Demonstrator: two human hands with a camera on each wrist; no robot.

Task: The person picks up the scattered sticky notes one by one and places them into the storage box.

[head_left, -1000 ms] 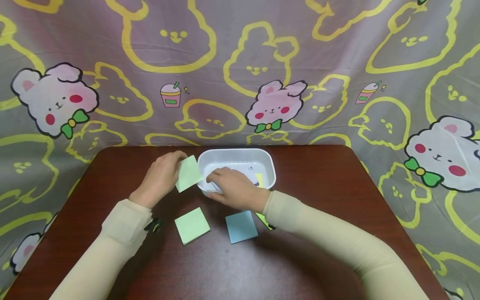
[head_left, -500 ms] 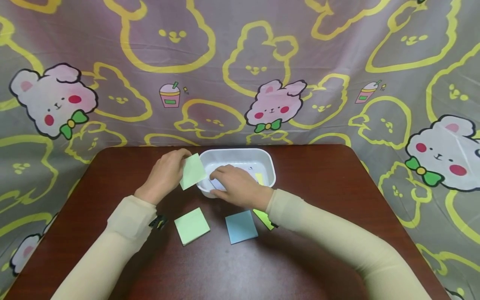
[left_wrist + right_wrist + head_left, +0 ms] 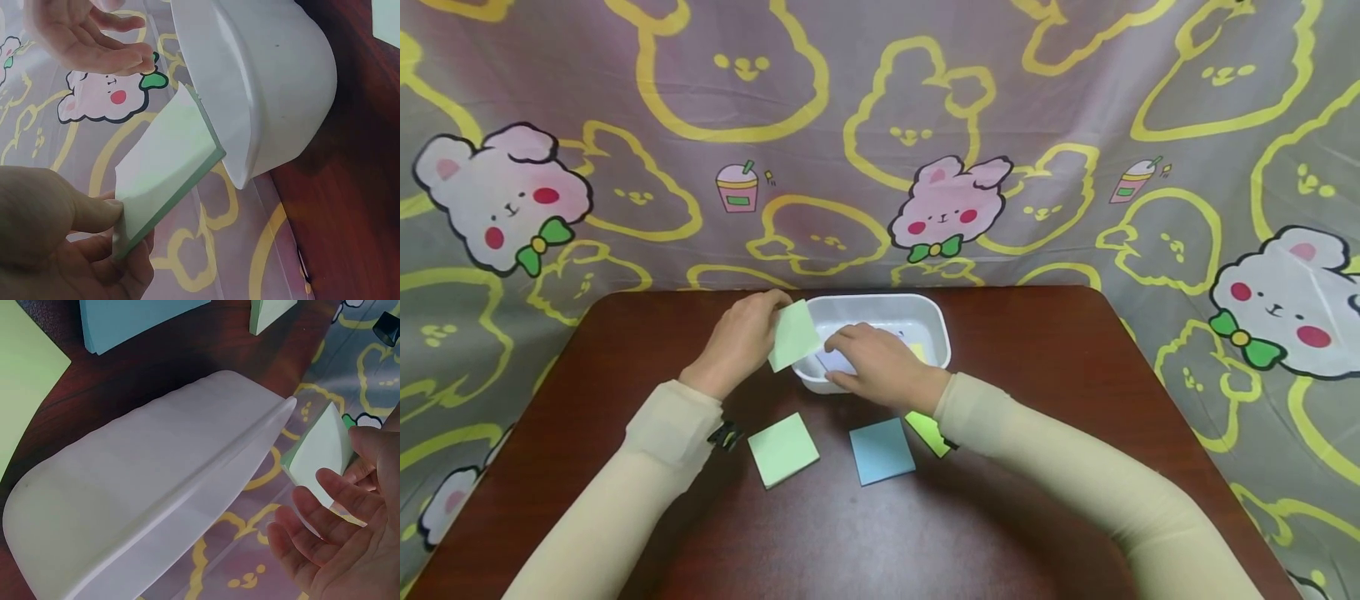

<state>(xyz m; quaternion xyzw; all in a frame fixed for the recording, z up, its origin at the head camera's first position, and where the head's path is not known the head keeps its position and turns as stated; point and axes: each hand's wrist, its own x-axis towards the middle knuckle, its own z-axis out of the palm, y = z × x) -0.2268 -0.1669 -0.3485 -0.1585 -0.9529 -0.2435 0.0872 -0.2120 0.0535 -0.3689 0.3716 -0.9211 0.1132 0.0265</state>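
Observation:
In the head view my left hand (image 3: 741,342) pinches a pale green sticky note pad (image 3: 795,335) at the left end of a white plastic tub (image 3: 917,307). The left wrist view shows the thumb on the face of the pad (image 3: 169,159) and fingers behind it; the pad is tilted beside the tub's rim. My right hand (image 3: 880,362) hovers over the tub, its fingers (image 3: 337,494) loosely bent with nothing between them in the right wrist view. Under it, a pale lilac piece (image 3: 833,362) and a yellow piece (image 3: 917,351) show inside the tub, partly hidden.
On the brown table (image 3: 1022,358), in front of the tub, lie another pale green pad (image 3: 783,450), a blue pad (image 3: 882,451) and a bright yellow-green pad (image 3: 929,432) partly covered by my right sleeve. A patterned curtain (image 3: 820,100) hangs behind the table.
My left hand has moved right and slightly away from me, bringing the green sticky note pad over the tub's left rim. My right hand has shifted slightly right.

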